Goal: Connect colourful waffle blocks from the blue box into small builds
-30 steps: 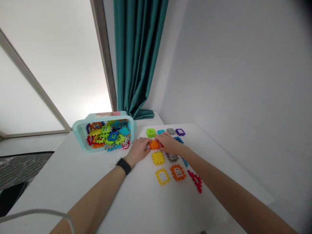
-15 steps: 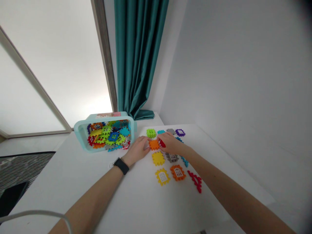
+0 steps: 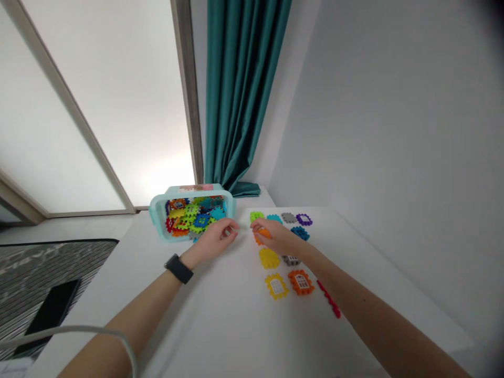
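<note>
My right hand (image 3: pixel 272 236) bends over an orange, tooth-edged plastic tile (image 3: pixel 261 237) on a white tabletop (image 3: pixel 220 320), fingers touching it, though whether they are clamped on it I cannot tell. The tile lies between a lime-green toothed tile (image 3: pixel 257 215) and a yellow square toothed one (image 3: pixel 269 258). My left hand (image 3: pixel 214 238), thumb and fingertips slightly apart, hovers beside a pale-aqua plastic bin (image 3: pixel 156 212) of colourful pieces (image 3: pixel 191 211).

The head camera looks forward and steeply down along both forearms (image 3: pixel 129 315) from the near side of the worktop (image 3: pixel 220 325). Its wide view takes in the left and far edges, plus the wall (image 3: pixel 394 131) along the right edge. The left hand (image 3: pixel 210 240) and right hand (image 3: pixel 279 239) appear small, well away from the lens.
</note>
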The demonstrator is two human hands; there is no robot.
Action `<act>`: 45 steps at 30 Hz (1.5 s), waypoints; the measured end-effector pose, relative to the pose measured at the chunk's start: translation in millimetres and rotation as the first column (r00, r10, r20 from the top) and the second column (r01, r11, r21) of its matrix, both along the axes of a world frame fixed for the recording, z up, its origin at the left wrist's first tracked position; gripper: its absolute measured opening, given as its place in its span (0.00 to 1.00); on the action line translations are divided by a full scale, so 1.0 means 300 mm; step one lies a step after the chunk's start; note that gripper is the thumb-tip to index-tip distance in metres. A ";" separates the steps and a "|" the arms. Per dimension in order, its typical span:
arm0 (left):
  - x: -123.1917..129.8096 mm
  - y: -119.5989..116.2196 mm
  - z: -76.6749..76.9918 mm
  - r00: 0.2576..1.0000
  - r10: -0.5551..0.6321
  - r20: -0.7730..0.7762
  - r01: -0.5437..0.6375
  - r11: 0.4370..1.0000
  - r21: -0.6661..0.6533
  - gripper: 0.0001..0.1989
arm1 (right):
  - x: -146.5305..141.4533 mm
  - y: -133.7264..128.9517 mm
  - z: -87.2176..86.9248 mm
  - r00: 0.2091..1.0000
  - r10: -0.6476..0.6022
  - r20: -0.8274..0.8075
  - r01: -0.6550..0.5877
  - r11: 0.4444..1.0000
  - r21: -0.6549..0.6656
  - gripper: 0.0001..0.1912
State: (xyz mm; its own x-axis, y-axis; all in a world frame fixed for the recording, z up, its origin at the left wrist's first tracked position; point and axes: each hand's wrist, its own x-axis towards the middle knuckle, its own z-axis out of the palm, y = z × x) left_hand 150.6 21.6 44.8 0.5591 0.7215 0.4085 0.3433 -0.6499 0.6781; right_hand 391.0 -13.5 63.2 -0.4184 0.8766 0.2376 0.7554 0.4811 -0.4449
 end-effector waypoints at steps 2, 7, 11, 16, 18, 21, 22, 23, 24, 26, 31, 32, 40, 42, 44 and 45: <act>-0.070 -0.012 -0.001 0.998 0.014 -0.055 -0.013 1.000 0.028 0.06 | -0.057 -0.003 -0.003 0.998 0.054 -0.016 -0.055 0.998 -0.023 0.11; -0.241 -0.046 -0.027 0.983 0.013 -0.182 0.005 0.995 0.095 0.07 | -0.216 -0.032 -0.026 0.992 0.124 0.012 -0.124 0.991 -0.051 0.11; -0.342 -0.067 -0.067 0.966 0.096 -0.240 -0.055 0.983 0.173 0.08 | -0.333 -0.069 -0.048 0.993 0.109 0.047 -0.105 0.991 -0.081 0.14; -0.403 -0.094 -0.121 0.899 0.234 -0.369 -0.100 0.932 0.348 0.07 | -0.424 -0.097 -0.090 0.996 0.023 0.087 -0.013 0.993 -0.113 0.15; -0.416 -0.098 -0.137 0.891 0.251 -0.379 -0.109 0.928 0.357 0.08 | -0.443 -0.105 -0.111 0.994 -0.020 0.108 0.032 0.994 -0.108 0.15; -0.432 -0.092 -0.148 0.906 0.275 -0.323 -0.161 0.928 0.337 0.09 | -0.458 -0.110 -0.137 0.988 -0.071 0.137 0.079 0.995 -0.053 0.14; -0.437 -0.089 -0.150 0.912 0.286 -0.295 -0.187 0.928 0.323 0.10 | -0.460 -0.108 -0.143 0.988 -0.077 0.137 0.083 0.996 -0.037 0.13; -0.443 -0.086 -0.150 0.916 0.298 -0.269 -0.212 0.928 0.306 0.10 | -0.462 -0.104 -0.148 0.989 -0.075 0.131 0.079 0.997 -0.027 0.13; -0.447 -0.084 -0.149 0.918 0.312 -0.244 -0.238 0.927 0.290 0.10 | -0.463 -0.097 -0.152 0.991 -0.064 0.118 0.067 0.998 -0.020 0.12; -0.454 -0.083 -0.145 0.916 0.344 -0.205 -0.288 0.921 0.262 0.09 | -0.470 -0.075 -0.159 0.996 -0.025 0.086 0.025 1.000 0.002 0.12; -0.461 -0.089 -0.133 0.904 0.411 -0.113 -0.383 0.900 0.208 0.08 | -0.532 0.008 -0.171 0.998 0.041 0.046 -0.049 0.982 0.183 0.11; -0.462 -0.089 -0.132 0.900 0.426 -0.090 -0.403 0.894 0.197 0.08 | -0.551 0.027 -0.169 0.998 0.034 0.048 -0.044 0.976 0.215 0.11; -0.467 -0.081 -0.135 0.856 0.504 0.116 -0.515 0.852 0.099 0.09 | -0.676 0.178 -0.102 0.985 -0.040 0.165 -0.021 0.935 0.354 0.14; -0.469 -0.078 -0.138 0.846 0.516 0.133 -0.528 0.846 0.077 0.09 | -0.696 0.206 -0.085 0.978 -0.028 0.204 -0.048 0.932 0.359 0.14; -0.470 -0.075 -0.139 0.840 0.526 0.138 -0.536 0.842 0.055 0.09 | -0.713 0.229 -0.075 0.966 -0.003 0.259 -0.094 0.928 0.360 0.15; -0.471 -0.073 -0.140 0.838 0.527 0.139 -0.537 0.842 0.045 0.09 | -0.720 0.240 -0.072 0.958 0.008 0.286 -0.115 0.927 0.358 0.15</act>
State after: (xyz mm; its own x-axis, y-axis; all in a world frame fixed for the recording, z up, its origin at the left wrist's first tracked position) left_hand 9.3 -0.4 2.7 0.0427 0.8563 0.5147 0.5738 -0.4428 0.6890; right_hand 175.0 58.4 41.6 -0.5638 0.7196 0.4053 0.7854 0.6190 -0.0066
